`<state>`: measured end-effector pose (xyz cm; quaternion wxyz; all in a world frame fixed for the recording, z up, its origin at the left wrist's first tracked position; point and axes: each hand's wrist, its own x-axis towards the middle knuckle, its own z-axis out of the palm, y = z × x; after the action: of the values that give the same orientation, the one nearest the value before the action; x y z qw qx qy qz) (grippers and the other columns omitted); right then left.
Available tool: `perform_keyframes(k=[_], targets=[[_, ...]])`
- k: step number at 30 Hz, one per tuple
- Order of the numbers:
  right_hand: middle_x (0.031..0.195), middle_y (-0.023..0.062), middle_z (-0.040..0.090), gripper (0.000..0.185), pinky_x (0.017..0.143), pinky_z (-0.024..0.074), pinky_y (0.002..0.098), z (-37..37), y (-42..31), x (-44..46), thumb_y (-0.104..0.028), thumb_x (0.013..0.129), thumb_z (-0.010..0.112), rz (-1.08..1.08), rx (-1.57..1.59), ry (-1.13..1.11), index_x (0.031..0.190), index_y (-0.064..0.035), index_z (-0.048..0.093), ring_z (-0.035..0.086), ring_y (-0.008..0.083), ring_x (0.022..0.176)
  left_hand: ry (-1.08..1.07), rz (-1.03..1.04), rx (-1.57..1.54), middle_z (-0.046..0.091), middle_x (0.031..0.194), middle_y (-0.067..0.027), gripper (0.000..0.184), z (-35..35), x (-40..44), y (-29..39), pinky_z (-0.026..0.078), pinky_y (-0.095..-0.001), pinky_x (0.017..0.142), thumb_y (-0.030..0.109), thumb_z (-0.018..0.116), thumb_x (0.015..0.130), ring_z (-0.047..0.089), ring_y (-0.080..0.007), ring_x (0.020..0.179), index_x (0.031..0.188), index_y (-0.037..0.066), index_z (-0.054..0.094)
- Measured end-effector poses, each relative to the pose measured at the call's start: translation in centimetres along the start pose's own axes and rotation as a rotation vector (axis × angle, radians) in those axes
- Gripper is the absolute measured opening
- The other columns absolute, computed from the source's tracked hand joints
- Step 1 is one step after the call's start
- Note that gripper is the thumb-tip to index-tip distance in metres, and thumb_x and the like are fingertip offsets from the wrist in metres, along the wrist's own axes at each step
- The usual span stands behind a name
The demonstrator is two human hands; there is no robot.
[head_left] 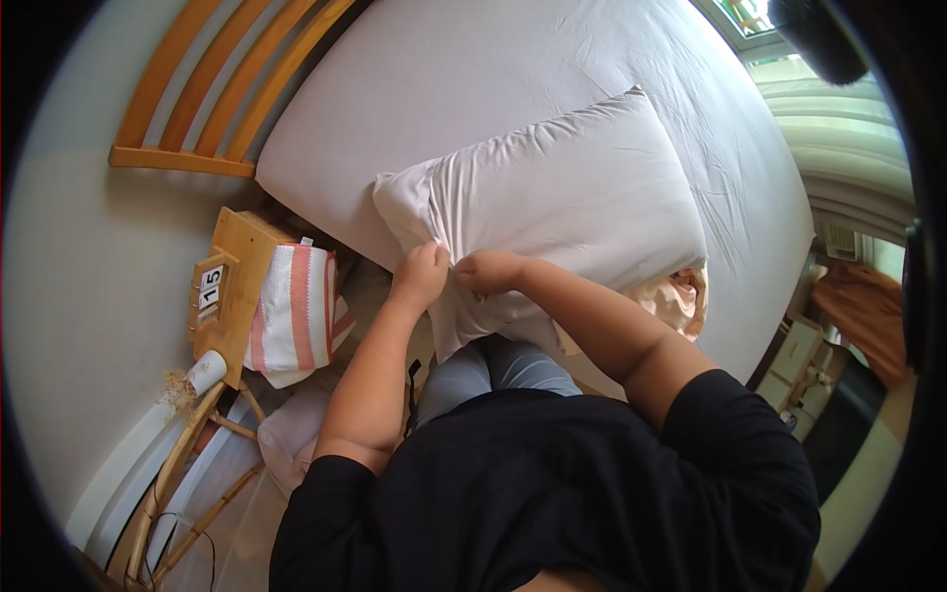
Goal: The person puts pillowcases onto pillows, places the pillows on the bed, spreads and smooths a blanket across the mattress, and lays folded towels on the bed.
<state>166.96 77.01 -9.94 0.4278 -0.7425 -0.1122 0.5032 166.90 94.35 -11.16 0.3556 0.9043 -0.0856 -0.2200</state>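
A pillow in a pale pillowcase (572, 183) lies slantwise on the near side of the bed, its loose end toward me. My left hand (424, 272) is closed on the pillowcase fabric near that end. Close beside it, my right hand (488, 272) also pinches the fabric, fingers curled in. Creases run out from the gripped spot, and slack cloth hangs below toward my legs. A bunched peach-coloured cloth (676, 301) shows under the pillow's right near corner.
The bed (335, 128) has a fitted pale sheet and a slatted wooden headboard (187, 158). On the left stands a wooden bedside table (242, 242) with a block calendar (209, 288), a striped cloth (296, 306) and a tipped white pot (205, 371). Curtains (838, 128) hang at right.
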Motion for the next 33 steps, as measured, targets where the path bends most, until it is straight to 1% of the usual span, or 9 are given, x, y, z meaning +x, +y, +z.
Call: perform_keyframes(k=[8,10,11,14,21,24,29,30,33], targets=[[0.078,0.0067,0.064,0.02,0.059,0.0517,0.0294,-0.1,5.3,3.5,-0.017,0.084,0.051,0.215,0.276,-0.309,0.096,-0.0051,0.062,0.062,0.0157,0.066,-0.441,0.124,0.199,0.06,0.077,-0.0241,0.031,-3.1,0.6,5.7,0.046,-0.0483,0.07,0.026,0.047,0.079,0.058,-0.0407,0.073,0.076,-0.001,0.063],[0.085,0.0047,0.063,0.023,0.063,0.0505,0.0286,1.0,7.7,3.7,-0.017,0.083,0.05,0.127,0.912,-0.178,0.103,-0.0116,0.061,0.061,0.0138,0.074,-0.449,0.088,0.213,0.061,0.078,-0.0244,0.033,-2.5,1.5,5.1,0.046,-0.0461,0.07,0.027,0.046,0.078,0.059,-0.0391,0.073,0.079,-0.002,0.064],[0.085,0.0047,0.063,0.023,0.063,0.0505,0.0286,1.2,6.6,2.5,-0.017,0.083,0.05,0.129,0.922,-0.187,0.103,-0.0116,0.061,0.061,0.0138,0.074,-0.458,0.078,0.214,0.061,0.078,-0.0244,0.033,-2.5,1.9,4.8,0.046,-0.0461,0.07,0.027,0.046,0.078,0.059,-0.0391,0.073,0.079,-0.002,0.064],[0.105,0.0048,0.061,0.034,0.084,0.0453,0.0287,2.1,4.0,-0.8,-0.014,0.082,0.05,0.047,1.114,-0.149,0.115,-0.0119,0.055,0.058,0.013,0.096,-0.393,-0.131,-0.082,0.063,0.08,-0.0224,0.036,-2.9,2.4,4.3,0.046,-0.0416,0.071,0.03,0.047,0.08,0.06,-0.0367,0.075,0.077,-0.002,0.064],[0.094,0.0143,0.061,0.03,0.083,0.044,0.0339,10.3,5.4,-6.9,-0.023,0.089,0.048,-0.084,0.329,0.288,0.107,-0.0008,0.055,0.058,0.0271,0.091,-0.436,-0.188,-0.19,0.062,0.077,-0.0137,0.032,0.6,3.0,1.9,0.045,-0.0378,0.076,0.03,0.047,0.082,0.058,-0.029,0.076,0.076,0.005,0.066],[0.073,0.015,0.058,0.032,0.068,0.0438,0.0378,11.2,6.8,-8.6,-0.032,0.094,0.048,0.089,0.484,0.649,0.085,-0.0015,0.054,0.057,0.027,0.072,-0.323,0.072,-0.236,0.061,0.09,-0.0101,0.027,2.1,2.5,1.1,0.041,-0.0365,0.089,0.028,0.048,0.083,0.054,-0.0259,0.095,0.084,0.009,0.067],[0.078,0.0091,0.06,0.03,0.066,0.0434,0.0311,11.3,13.0,-10.6,-0.033,0.088,0.058,0.375,0.399,0.561,0.095,-0.003,0.06,0.054,0.019,0.071,-0.05,0.337,0.065,0.055,0.112,-0.0052,0.03,3.0,-1.9,0.0,0.032,-0.0373,0.101,0.014,0.058,0.078,0.045,-0.0253,0.113,0.108,0.015,0.062],[0.08,0.0046,0.058,0.029,0.066,0.0417,0.0273,11.4,14.7,-11.3,-0.032,0.085,0.063,0.378,0.348,0.565,0.096,-0.0055,0.06,0.051,0.0145,0.072,0.074,0.281,0.078,0.052,0.117,-0.0089,0.041,3.4,-3.6,-0.3,0.031,-0.0381,0.102,0.014,0.061,0.075,0.043,-0.0282,0.115,0.115,0.013,0.055],[0.084,0.0027,0.057,0.023,0.066,0.0422,0.0316,8.7,15.8,-15.3,-0.026,0.078,0.062,0.691,0.989,0.71,0.095,-0.0109,0.06,0.053,0.0181,0.073,0.296,-0.007,-0.137,0.042,0.128,-0.0205,0.073,7.5,-9.4,-5.5,0.031,-0.0422,0.102,0.014,0.067,0.068,0.039,-0.0345,0.12,0.134,0.006,0.034]])
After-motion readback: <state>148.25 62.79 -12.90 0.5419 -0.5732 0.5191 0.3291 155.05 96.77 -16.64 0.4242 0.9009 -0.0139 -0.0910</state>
